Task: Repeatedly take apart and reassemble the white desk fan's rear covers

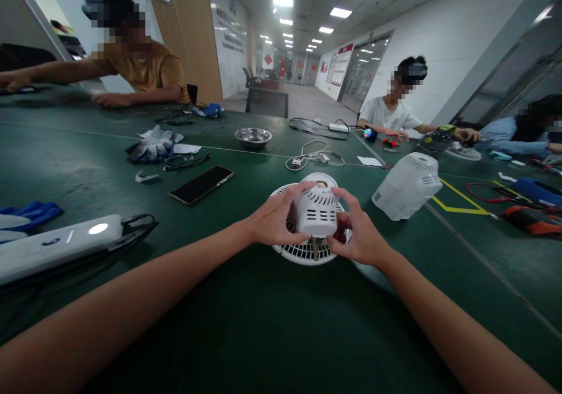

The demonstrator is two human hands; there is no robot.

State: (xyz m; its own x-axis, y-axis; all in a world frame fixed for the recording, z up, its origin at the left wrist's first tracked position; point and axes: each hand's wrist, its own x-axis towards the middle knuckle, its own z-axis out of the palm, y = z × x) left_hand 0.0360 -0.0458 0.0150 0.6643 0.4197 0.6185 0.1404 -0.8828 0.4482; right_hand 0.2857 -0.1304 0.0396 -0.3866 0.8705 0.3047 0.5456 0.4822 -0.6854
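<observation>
Between my two hands is a white fan motor housing (317, 209) with slotted vents and a round hole on top. My left hand (276, 215) grips its left side, thumb low and fingers near the top. On the opposite side my right hand (357, 233) is closed round it, index finger at the upper edge and thumb at the lower rim. Under the housing lies a round white fan grille (302, 256), partly covered by the housing and my hands. Something shiny shows by my right fingers, too small to name.
To the right stands a white translucent plastic cover (408, 186). A phone (202, 184), gloves (153, 145), a metal bowl (253, 137) and a coiled cable (314, 157) lie beyond my hands. A white power strip (61, 247) is at left. Several people sit around the green table (263, 324).
</observation>
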